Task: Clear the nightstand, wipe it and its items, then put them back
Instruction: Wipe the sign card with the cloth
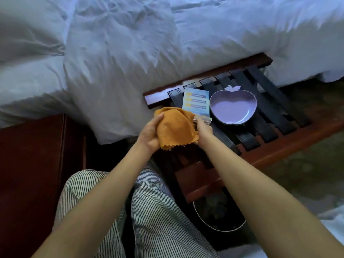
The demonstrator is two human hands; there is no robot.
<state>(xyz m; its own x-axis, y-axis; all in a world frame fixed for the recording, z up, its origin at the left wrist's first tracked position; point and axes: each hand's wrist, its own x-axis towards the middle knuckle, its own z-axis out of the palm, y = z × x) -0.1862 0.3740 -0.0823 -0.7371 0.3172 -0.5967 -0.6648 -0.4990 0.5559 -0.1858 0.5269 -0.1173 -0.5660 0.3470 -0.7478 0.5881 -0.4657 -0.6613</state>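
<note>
Over the rack — left grip holds cloth, right grip pinches card at near edge.

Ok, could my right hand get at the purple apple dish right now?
Probably yes for reach: the purple dish sits uncovered on the slatted rack just beside the right hand. But that hand grips the card stand, so it would need freeing first.
</note>
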